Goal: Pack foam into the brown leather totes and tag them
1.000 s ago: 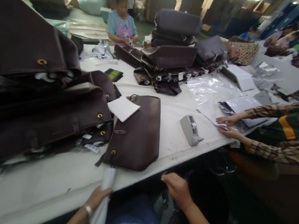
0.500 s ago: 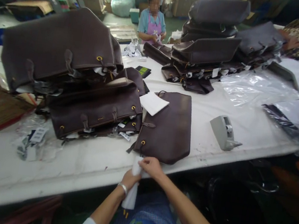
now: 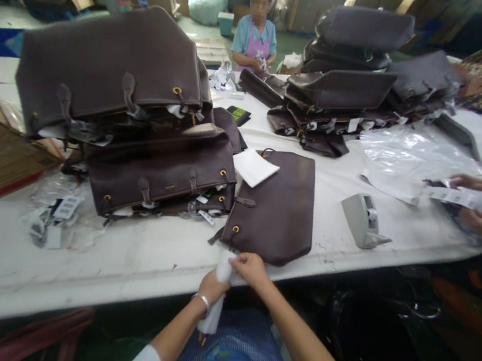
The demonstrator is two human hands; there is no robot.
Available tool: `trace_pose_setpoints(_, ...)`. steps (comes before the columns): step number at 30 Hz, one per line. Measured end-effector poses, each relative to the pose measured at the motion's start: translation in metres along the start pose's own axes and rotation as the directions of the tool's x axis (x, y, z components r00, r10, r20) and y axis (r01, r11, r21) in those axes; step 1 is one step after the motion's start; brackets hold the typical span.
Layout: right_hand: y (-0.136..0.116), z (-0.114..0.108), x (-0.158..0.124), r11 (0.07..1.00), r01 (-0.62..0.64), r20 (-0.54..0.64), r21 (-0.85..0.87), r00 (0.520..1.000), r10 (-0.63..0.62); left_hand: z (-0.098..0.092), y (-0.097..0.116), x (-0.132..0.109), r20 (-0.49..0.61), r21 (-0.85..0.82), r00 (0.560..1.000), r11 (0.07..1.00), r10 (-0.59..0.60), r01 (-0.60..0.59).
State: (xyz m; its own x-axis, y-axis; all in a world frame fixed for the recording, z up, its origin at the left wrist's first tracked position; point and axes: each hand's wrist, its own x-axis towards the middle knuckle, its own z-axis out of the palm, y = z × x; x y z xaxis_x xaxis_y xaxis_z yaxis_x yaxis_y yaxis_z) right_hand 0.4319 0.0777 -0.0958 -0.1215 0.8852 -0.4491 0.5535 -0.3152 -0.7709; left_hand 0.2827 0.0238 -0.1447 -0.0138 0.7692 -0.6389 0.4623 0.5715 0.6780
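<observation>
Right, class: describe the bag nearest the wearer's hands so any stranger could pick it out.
At the near edge of the white table, the left hand holds a white wrap and the right hand touches it. Just beyond, between the bag pile on the left and the tape dispenser, lies the brown bag. Unlike the piled bags, it lies flat and singly, a white sheet partly over it.

At least six brown bags, one white roll, one tape dispenser
</observation>
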Motion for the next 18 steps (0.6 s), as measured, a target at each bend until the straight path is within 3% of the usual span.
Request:
trace_pose_setpoints(4, 0.012, 0.004, 0.005, 0.997, -0.051, -0.067, -0.052, 0.997, 0.047, -0.001, -0.001, 0.0, -0.02, 0.001, 1.0, 1.0, 0.0, 0.0)
trace_pose_setpoints(8, 0.027, 0.006, 0.009, 0.998, -0.057, -0.058, -0.029, 0.997, 0.055, -0.003, -0.004, 0.0, 0.0, -0.046, 1.0, 0.999, -0.015, 0.015)
trace_pose_setpoints(13, 0.038, 0.008, 0.004, 0.988, -0.069, -0.004, 0.137, 0.998, 0.07, -0.003, -0.001, -0.004, 0.061, -0.143, 0.996, 0.987, -0.06, 0.068)
trace_pose_setpoints(18, 0.04, 0.004, -0.015, 0.917, -0.139, 0.136, 0.373, 0.986, 0.095, -0.008, 0.006, -0.008, 0.11, -0.209, 0.99, 0.971, -0.091, 0.112)
